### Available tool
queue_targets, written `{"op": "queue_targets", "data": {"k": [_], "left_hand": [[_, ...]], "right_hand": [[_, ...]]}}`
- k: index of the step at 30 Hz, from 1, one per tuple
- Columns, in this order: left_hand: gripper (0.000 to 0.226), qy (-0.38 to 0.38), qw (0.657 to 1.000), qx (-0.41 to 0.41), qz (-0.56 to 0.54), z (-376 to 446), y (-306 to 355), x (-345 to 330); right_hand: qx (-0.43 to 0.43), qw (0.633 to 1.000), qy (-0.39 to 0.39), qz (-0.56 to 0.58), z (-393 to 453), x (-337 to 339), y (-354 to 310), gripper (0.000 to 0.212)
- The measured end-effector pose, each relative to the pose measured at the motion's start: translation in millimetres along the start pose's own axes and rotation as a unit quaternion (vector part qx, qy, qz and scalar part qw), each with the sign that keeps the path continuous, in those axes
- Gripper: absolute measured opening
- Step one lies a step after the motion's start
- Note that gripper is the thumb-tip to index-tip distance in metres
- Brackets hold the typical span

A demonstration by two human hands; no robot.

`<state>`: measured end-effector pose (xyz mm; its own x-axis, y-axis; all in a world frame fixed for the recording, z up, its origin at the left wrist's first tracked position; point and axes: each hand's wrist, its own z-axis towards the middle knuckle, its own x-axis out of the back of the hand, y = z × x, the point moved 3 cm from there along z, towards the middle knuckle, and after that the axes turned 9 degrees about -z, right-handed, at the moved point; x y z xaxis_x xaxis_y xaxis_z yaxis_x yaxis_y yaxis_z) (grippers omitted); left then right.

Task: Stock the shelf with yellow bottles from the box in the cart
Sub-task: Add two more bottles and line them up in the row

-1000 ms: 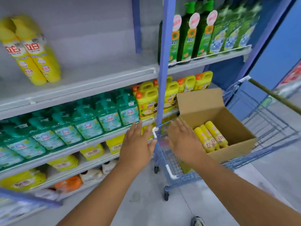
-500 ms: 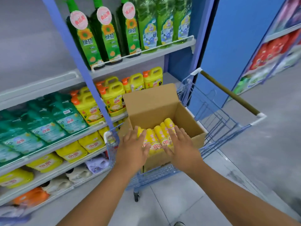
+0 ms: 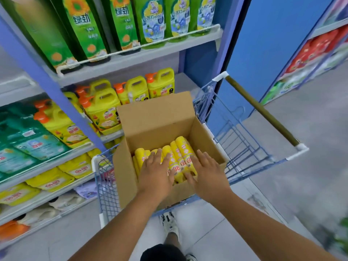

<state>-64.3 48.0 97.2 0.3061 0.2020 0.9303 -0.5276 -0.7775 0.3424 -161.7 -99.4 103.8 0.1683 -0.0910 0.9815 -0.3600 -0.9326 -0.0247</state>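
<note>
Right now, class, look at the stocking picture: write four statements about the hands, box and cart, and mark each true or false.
1. The yellow bottles lie on their sides in the cardboard box. True.
2. The box sits on the floor. False: it sits in the blue wire cart.
3. The left hand and right hand both reach into the box with fingers spread. True.
4. The right hand grips the cart handle. False: it is over the bottles.

Your forearms are bare, no sleeves showing; you wear dark shorts (image 3: 162,252) and white sneakers (image 3: 169,223) with dark laces.
</note>
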Motion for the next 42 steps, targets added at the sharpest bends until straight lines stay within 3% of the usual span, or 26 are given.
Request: {"op": "queue_targets", "data": {"k": [6, 9, 18, 25, 29, 33, 36, 39, 42], "left_hand": [[0.060, -0.056, 0.998, -0.006, -0.035, 68, 1, -40], [0.060, -0.071, 0.996, 0.012, -0.043, 87, -9, -55], [0.064, -0.138, 0.971, 0.189, -0.036, 113, -65, -104], [0.073, -0.180, 0.904, 0.381, -0.068, 118, -94, -153], [0.083, -0.119, 0.877, 0.446, -0.130, 112, -96, -179], [0.082, -0.019, 0.776, 0.577, -0.254, 104, -113, -198], [0.064, 0.015, 0.752, 0.599, -0.273, 102, -119, -203], [0.061, 0.010, 0.737, 0.604, -0.305, 102, -115, -201], [0.055, -0.016, 0.730, 0.586, -0.352, 103, -108, -191]], "right_hand": [[-0.009, 1.000, -0.009, -0.027, 67, -12, 20, 0.071], [0.001, 0.998, -0.054, -0.031, 105, -21, 28, 0.081], [0.016, 0.977, -0.205, -0.052, 187, -95, 50, 0.073], [0.031, 0.950, -0.303, -0.069, 225, -158, 62, 0.071], [-0.027, 0.932, -0.361, 0.015, 235, -196, 63, 0.082], [-0.125, 0.920, -0.337, 0.157, 233, -221, 64, 0.090], [-0.177, 0.901, -0.334, 0.213, 241, -233, 66, 0.084], [-0.200, 0.881, -0.352, 0.246, 245, -242, 76, 0.080], [-0.191, 0.863, -0.382, 0.269, 245, -224, 75, 0.048]]}}
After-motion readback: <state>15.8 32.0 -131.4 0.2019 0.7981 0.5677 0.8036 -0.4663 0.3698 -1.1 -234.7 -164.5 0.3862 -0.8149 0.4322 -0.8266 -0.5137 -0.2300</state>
